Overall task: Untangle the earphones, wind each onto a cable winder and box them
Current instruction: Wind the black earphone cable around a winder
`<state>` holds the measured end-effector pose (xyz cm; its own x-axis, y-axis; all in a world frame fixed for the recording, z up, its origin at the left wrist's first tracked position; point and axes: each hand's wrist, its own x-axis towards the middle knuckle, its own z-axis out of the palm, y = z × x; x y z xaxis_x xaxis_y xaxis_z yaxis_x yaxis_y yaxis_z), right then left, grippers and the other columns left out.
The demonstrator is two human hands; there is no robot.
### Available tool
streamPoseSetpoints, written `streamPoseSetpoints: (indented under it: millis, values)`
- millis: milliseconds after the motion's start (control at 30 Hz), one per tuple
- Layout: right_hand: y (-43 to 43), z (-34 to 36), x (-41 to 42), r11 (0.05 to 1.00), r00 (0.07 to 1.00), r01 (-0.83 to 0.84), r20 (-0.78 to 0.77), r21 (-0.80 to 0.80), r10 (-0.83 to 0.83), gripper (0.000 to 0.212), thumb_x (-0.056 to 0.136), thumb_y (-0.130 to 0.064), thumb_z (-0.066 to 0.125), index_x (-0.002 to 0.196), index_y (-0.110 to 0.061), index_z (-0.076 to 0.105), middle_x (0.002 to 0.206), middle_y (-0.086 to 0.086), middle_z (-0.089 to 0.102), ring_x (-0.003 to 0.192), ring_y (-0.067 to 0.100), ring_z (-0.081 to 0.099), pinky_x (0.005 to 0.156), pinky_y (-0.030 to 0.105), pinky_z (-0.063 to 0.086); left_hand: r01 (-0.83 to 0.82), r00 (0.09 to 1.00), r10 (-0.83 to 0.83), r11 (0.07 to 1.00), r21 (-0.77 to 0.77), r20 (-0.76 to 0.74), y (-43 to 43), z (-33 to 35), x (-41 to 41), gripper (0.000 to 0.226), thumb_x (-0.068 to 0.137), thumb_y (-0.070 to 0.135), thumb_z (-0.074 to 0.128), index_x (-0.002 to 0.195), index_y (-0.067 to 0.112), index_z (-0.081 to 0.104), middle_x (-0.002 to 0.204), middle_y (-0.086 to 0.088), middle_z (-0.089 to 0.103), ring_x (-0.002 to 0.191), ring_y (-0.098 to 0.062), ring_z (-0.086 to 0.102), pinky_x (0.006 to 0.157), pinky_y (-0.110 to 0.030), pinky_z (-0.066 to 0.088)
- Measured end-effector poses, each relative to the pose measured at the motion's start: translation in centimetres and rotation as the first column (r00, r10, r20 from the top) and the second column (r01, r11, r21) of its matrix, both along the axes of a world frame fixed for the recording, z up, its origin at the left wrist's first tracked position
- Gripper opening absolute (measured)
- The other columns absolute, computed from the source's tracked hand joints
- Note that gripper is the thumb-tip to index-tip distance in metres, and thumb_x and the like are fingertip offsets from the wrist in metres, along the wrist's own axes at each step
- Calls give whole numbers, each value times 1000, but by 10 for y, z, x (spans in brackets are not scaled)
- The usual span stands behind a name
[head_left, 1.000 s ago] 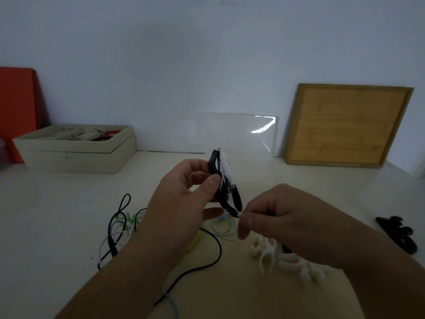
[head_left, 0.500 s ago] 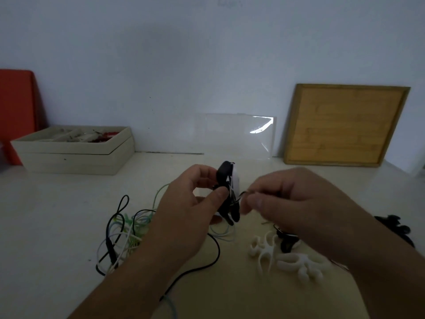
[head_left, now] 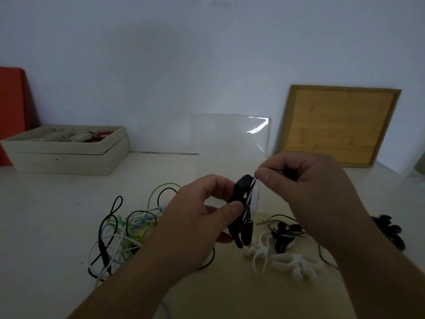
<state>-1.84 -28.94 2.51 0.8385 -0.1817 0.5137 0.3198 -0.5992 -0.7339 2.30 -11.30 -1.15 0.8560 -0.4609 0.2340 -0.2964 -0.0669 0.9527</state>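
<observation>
**Black winder in hand, most of the job ahead**

Everything sits on the cream counter [head_left: 46, 226]. At two o'clock a wooden board [head_left: 340, 125] leans on the wall. At ten o'clock is the open box [head_left: 69, 155], probably where the wound sets go; its contents are too dim to name. At eight o'clock from your hands lies the tangle of earphones [head_left: 124, 229], black, white and green cords knotted together. At five o'clock two white winders [head_left: 287, 261] lie bare, and just above them is a black earphone set [head_left: 285, 234]; I cannot tell whether it is wound. A spare black winder [head_left: 388, 231] rests at three o'clock.

Your left hand [head_left: 195, 224] has its fingers [head_left: 218, 183] and thumb curled round the held winder [head_left: 241, 192], upright above the counter. Your right hand [head_left: 310, 189] pinches a thin striped cord [head_left: 251, 187] between thumb and forefinger at the winder's twelve o'clock.

By my reckoning you are winding an early earphone. The tangle is barely touched, several winders are unused, and nothing is clearly boxed.
</observation>
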Motion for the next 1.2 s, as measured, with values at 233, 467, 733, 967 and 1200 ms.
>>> streamPoseSetpoints:
  millis: [233, 467, 733, 967, 1200]
  values:
    - [-4, -4, 5, 987, 989, -7, -147, 162, 31, 17, 86, -28, 67, 72, -21, 74, 47, -11, 51, 44, 2, 43, 53, 26, 38, 84, 995, -87, 994, -65, -48, -4, 0, -4, 17, 93, 5, 61, 97, 20, 69, 101, 1, 69, 79, -21, 74, 68, -42, 63]
    - [-3, -12, 9, 993, 880, -81, -462, 89, 113, 33, 91, -33, 60, 69, -13, 72, 50, 0, 48, 45, 12, 37, 52, 30, 34, 37, 999, -31, 985, -171, 33, -9, 0, -9, 20, 90, 5, 64, 99, 23, 67, 93, -3, 74, 80, -24, 75, 73, -38, 63]
    - [9, -18, 9, 964, 806, -263, -542, 28, 236, 37, 100, -33, 50, 76, -14, 70, 53, -5, 45, 49, 15, 34, 46, 23, 31, -92, 993, 60, 935, -343, -103, 0, -2, 7, 20, 77, 20, 65, 95, 12, 69, 89, -9, 74, 87, -26, 72, 78, -42, 61]
    - [9, -12, 3, 919, 784, -393, -517, 16, 344, 26, 97, -33, 56, 82, -23, 76, 53, -4, 43, 49, 15, 36, 50, 26, 33, -236, 953, 127, 881, -411, -275, 6, -3, 16, 7, 90, 12, 60, 95, 9, 64, 81, -7, 73, 76, -20, 72, 62, -28, 57]
    - [9, -4, -3, 918, 859, -382, -406, -105, 311, 21, 87, -30, 69, 72, -16, 75, 46, -6, 44, 44, 8, 38, 47, 22, 34, -216, 970, 214, 976, 7, 120, 2, -7, 10, 16, 88, 9, 69, 91, 25, 67, 85, 6, 67, 68, -16, 72, 64, -39, 62]
